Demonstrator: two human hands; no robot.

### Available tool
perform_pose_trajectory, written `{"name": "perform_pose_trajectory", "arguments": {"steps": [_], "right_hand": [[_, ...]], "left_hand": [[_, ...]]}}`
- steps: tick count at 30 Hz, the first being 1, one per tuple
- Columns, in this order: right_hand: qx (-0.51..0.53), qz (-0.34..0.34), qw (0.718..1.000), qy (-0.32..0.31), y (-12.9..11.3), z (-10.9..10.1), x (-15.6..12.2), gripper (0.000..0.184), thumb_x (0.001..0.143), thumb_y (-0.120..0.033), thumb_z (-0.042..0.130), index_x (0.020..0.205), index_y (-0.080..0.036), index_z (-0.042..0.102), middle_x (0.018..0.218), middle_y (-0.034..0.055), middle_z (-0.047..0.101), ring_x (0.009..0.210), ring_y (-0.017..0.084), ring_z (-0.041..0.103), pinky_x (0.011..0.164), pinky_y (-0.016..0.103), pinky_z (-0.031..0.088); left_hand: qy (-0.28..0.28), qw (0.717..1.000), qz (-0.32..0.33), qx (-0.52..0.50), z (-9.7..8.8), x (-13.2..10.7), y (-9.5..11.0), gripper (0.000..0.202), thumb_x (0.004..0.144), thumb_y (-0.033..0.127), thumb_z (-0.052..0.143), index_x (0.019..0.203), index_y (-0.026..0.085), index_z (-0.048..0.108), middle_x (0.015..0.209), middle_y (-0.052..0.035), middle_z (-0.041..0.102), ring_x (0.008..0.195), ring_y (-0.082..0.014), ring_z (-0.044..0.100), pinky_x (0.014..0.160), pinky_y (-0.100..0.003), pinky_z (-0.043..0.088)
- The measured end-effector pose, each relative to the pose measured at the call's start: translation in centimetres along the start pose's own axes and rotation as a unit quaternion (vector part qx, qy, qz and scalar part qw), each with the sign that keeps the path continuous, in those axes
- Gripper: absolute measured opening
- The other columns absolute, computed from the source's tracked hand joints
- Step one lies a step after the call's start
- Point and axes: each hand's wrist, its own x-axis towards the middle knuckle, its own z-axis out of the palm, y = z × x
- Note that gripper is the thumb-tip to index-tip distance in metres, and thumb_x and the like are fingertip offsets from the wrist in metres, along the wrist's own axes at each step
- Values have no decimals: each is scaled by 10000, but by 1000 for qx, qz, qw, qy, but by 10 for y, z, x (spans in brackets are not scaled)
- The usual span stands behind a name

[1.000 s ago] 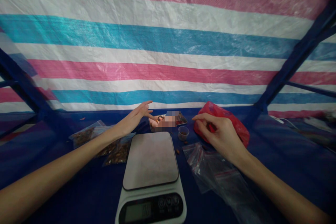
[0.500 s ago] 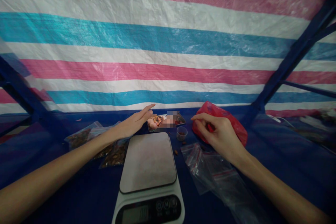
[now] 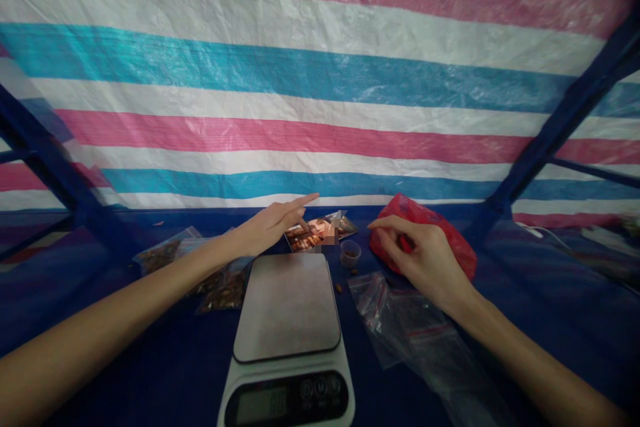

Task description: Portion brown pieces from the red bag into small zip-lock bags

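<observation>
My left hand (image 3: 273, 225) reaches over a phone (image 3: 320, 232) with a lit picture on its screen. Its index finger points out straight, and a bent finger is at the screen's left side. My right hand (image 3: 423, 247) is in front of a crumpled red plastic bag (image 3: 453, 240), thumb and forefinger drawn together in a pinch. Whatever may be between those fingertips is too small to make out. Between the hands stands a small clear cup (image 3: 351, 253) with a little brown stuff inside. Nearest me is a kitchen scale (image 3: 287, 307) with a bare plate.
Zip bags filled with brown pieces (image 3: 223, 290) lie left of the scale, partly under my left forearm. Flat clear zip bags (image 3: 415, 333) spread out on the right. Loose brown bits (image 3: 339, 288) dot the blue surface. Blue posts (image 3: 545, 133) and a striped sheet (image 3: 300, 93) close the back.
My left hand has shifted slightly right over the phone, whose screen picture is different and whose angle has turned. My right hand keeps its pose by the red bag.
</observation>
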Motion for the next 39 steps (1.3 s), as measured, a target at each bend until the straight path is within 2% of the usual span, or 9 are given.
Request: {"name": "perform_pose_trajectory", "arguments": {"steps": [5,8,13,19,25,29,32,36,39], "right_hand": [[1,0,1000,0,1,0,-1,207,965,-228,572,949,-167,770,643,-14,650,542,133,591,574,245,448],[2,5,1000,-4,1,1,-1,211,969,-239,571,956,-166,769,666,-4,669,560,140,605,580,250,453],[6,7,1000,-9,2,1,-1,206,969,-238,570,961,-174,766,658,-7,664,564,147,609,588,257,456],[-8,15,1000,-25,3,0,-1,217,984,-249,565,985,-180,770,699,8,706,606,163,647,605,270,465],[-6,20,999,-26,1,0,-1,215,978,-251,567,978,-175,769,712,16,725,628,172,666,618,276,475],[-1,15,1000,-23,1,-1,-1,205,974,-242,569,981,-179,764,721,13,723,642,172,668,640,278,481],[-40,31,996,-74,8,-2,0,171,908,-159,591,900,-185,760,724,14,727,634,172,667,639,277,478],[-95,18,977,-192,25,-6,0,279,797,-28,603,920,-194,790,885,52,787,791,200,724,746,286,517],[-77,-19,962,-262,37,-11,-4,305,803,-12,611,937,-215,796,959,48,787,860,198,723,795,285,516]], "left_hand": [[17,993,-84,-80,5,9,-8,649,1085,596,262,1631,246,283,1284,-89,683,1250,-255,599,1154,-453,386],[-6,993,-98,-68,12,18,-14,641,1074,581,298,1607,225,314,1222,-96,679,1114,-244,635,1027,-418,470],[-70,994,-77,-25,22,33,-17,737,951,554,578,1557,173,401,1086,-84,678,902,-228,631,785,-346,496],[-100,994,-30,-23,15,45,-23,469,876,520,668,1162,158,753,954,-80,725,913,-271,641,809,-360,491],[-104,994,-21,-40,7,46,-34,501,849,562,710,1172,187,788,950,-70,787,885,-276,685,810,-364,518],[-52,997,-43,-34,5,41,-35,525,861,545,713,1252,198,750,1167,-108,769,1062,-300,681,949,-406,516],[25,997,-65,-33,-4,32,-29,497,989,514,533,1364,217,667,1343,-123,695,1200,-283,632,1028,-431,487],[163,981,-98,-48,-21,7,-6,411,1005,464,490,1236,204,709,1156,-90,743,1059,-255,668,905,-391,525],[198,973,-118,-18,-26,-24,16,384,1017,454,461,1139,209,731,1013,-56,743,941,-237,667,873,-388,529]]}}
